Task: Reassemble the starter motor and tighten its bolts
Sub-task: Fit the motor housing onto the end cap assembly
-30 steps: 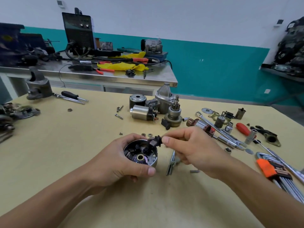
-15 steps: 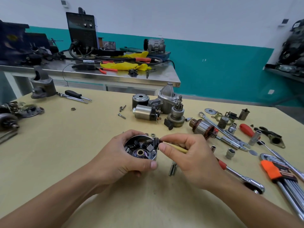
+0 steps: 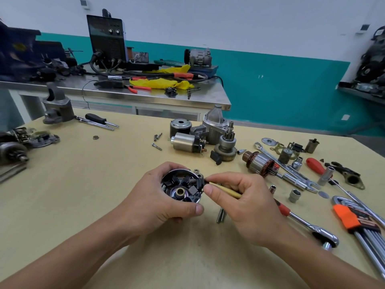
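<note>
Head view: left hand (image 3: pixel 158 203) cups the round cap (image 3: pixel 182 187) steady; right hand (image 3: pixel 245 203) pinches a tan lead (image 3: pixel 224 190) to seat it.

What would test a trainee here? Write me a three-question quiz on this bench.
1. True or false: the left hand holds the brush plate above the table.
2. The right hand grips: A a ratchet, B a tan sleeved lead, C a socket?
3. Which copper-wound part lies right of the drive gear?

Key: 1 true. 2 B, the tan sleeved lead. 3 the armature.
</note>
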Demonstrator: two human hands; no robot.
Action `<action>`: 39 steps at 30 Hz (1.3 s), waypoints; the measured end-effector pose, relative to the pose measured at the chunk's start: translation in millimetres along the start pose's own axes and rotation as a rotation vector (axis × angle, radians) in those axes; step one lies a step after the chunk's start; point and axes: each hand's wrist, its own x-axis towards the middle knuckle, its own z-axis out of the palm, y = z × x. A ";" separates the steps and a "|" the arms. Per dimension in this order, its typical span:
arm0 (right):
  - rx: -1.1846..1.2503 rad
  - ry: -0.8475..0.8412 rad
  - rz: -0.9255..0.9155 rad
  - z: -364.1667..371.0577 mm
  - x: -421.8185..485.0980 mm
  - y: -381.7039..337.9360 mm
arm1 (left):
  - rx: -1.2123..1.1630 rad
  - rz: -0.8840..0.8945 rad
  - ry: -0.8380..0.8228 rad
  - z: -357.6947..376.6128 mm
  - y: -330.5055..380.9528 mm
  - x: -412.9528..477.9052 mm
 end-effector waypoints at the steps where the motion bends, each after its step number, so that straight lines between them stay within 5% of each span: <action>1: -0.004 -0.004 0.002 0.2 -0.3 0.4 | 0.004 0.003 0.003 -0.1 0.0 -0.1; 39: 0.115 -0.091 0.013 1.5 -4.9 3.3 | 0.044 0.517 0.149 3.4 7.4 -5.5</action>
